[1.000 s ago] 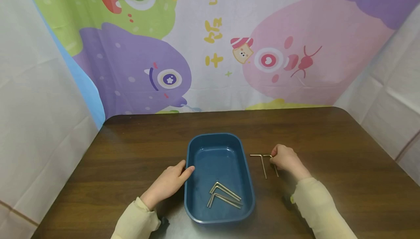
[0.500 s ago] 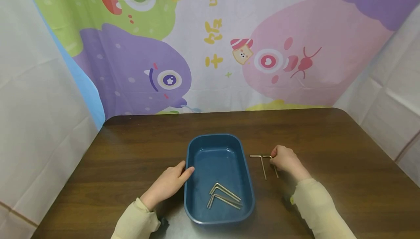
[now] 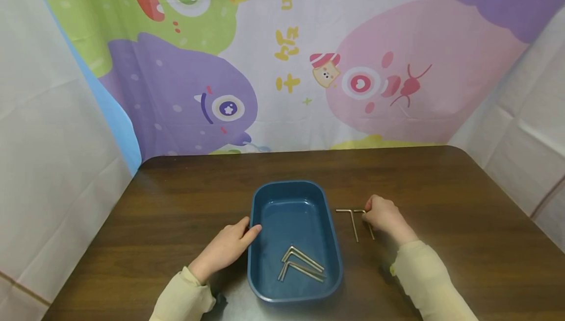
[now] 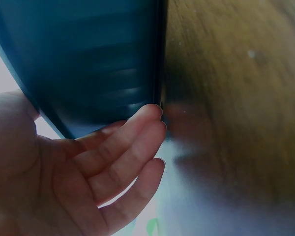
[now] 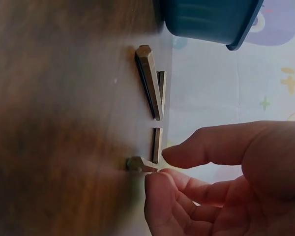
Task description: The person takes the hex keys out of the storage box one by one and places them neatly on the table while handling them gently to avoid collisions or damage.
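My left hand (image 3: 226, 245) holds the left side of a blue rectangular tray (image 3: 289, 220), thumb over the rim and fingers along the outer wall. In the left wrist view, these fingers (image 4: 132, 152) lie against the tray's outside, low near the tabletop. Several L-shaped metal hex keys (image 3: 307, 258) lie in the tray's near end. Right of the tray, my right hand (image 3: 388, 217) pinches a hex key (image 3: 371, 232) near its bend, between thumb and forefinger. Just left of it another hex key (image 3: 354, 226) lies flat on the table; the right wrist view also shows that key (image 5: 150, 81).
Both hands work over a dark brown wooden table (image 3: 190, 184). A cartoon-printed cloth (image 3: 291, 120) hangs behind its far edge, and pale cloth (image 3: 57, 130) hangs at the left and right sides. The tray stands between the two hands.
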Available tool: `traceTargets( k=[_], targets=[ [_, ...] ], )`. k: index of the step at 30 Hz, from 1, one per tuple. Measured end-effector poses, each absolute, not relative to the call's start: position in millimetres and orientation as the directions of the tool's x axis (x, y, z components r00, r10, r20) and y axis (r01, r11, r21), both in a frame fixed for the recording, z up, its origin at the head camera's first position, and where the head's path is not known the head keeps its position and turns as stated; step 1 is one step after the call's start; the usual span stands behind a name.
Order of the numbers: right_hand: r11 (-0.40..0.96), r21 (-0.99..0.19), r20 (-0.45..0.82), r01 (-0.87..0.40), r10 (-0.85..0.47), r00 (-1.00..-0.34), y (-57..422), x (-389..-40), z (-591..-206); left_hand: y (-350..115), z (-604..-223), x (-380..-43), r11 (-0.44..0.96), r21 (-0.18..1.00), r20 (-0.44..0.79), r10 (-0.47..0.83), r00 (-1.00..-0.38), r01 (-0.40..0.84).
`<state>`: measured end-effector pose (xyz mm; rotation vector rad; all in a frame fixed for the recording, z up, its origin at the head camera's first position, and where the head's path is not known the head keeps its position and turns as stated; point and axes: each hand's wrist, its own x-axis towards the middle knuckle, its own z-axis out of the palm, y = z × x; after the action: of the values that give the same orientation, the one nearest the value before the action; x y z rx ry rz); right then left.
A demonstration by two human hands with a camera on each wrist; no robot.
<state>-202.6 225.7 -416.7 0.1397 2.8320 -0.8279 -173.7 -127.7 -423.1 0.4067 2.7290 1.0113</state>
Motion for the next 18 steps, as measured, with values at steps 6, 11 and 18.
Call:
traceTargets(
  k=[6,11,18],
  targets=[
    [0.856,-0.502,-0.175,0.120,0.035,-0.984,223.5,-202.4,-413.4,-127.6,-422.2,-173.2,0.727,0.663,-0.099,0.324,-0.941,0.180],
    [0.883,-0.467,-0.101,0.044,-0.005,-0.995,221.0,-201.6,-408.2,-127.3,-421.4,-173.1,0.720,0.669,-0.095,0.328,-0.940,0.184],
    [0.884,-0.468,-0.029,-0.005,-0.020,-0.999,212.9,-197.7,-398.7,-127.3,-421.6,-173.3,0.722,0.666,-0.092,0.329,-0.940,0.188]
  ],
)
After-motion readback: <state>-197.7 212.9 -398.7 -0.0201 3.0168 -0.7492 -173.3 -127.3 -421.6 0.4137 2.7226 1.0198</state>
